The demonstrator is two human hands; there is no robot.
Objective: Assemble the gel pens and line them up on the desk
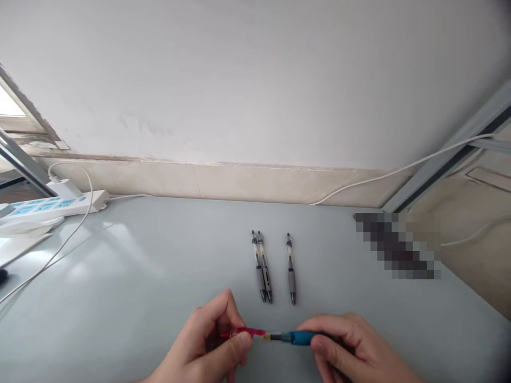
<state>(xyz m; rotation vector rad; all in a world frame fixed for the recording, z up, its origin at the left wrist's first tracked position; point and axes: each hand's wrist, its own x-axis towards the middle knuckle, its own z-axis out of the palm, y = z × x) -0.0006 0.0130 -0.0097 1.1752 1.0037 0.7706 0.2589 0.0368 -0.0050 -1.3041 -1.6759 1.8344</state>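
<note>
Near the front of the table, both hands hold one pen (277, 337) that lies nearly level between them. Its left end is red, its middle is clear with a dark and yellowish refill showing, and its right part has a blue grip. My left hand (209, 340) pinches the red end between thumb and fingers. My right hand (347, 346) is closed around the blue grip and hides the tip. Just beyond lie grey-gripped pens: a pair side by side, a left one (258, 268) and a right one (265, 270), and a single pen (291, 271) apart to their right.
A white power strip (85, 205) with a plugged-in charger (64, 189) stands at the back left, its cable (67, 239) looping over the grey table (179, 255). A pixelated dark object (393, 247) lies at the right. The wall (239, 80) rises behind.
</note>
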